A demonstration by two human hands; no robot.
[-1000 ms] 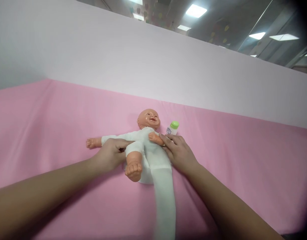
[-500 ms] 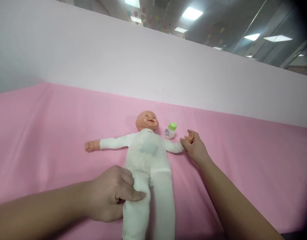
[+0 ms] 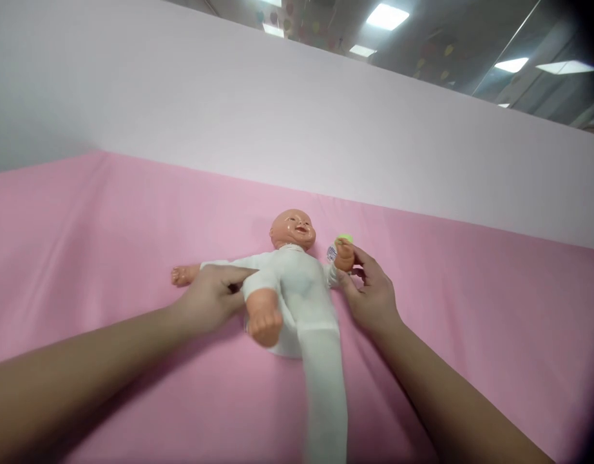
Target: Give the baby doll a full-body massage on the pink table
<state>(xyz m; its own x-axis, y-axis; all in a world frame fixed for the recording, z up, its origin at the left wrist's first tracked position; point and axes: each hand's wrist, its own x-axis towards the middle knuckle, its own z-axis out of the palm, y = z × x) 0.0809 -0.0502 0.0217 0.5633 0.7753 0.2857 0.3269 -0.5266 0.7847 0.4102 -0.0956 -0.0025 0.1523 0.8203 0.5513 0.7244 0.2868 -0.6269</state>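
A baby doll (image 3: 304, 290) with a white cloth body lies on its back, its plastic head toward the far side. My left hand (image 3: 214, 293) grips one of its legs, which is bent up so that the plastic foot (image 3: 264, 319) points toward me. The other leg lies straight. My right hand (image 3: 372, 290) holds the doll's arm on the right near the wrist, with the little plastic hand (image 3: 344, 254) raised. The doll's other arm is stretched out to the left. Behind the raised plastic hand, a small bottle with a green cap (image 3: 345, 237) is partly hidden.
Pink cloth (image 3: 147, 232) with some creases covers the surface under the doll. A white padded wall (image 3: 277, 116) runs along the far side, with glass and ceiling lights above it.
My left hand has moved up and away from me, folding the doll's leg toward its body. My right hand has shifted slightly left, and the doll's arm it holds is now bent upward.
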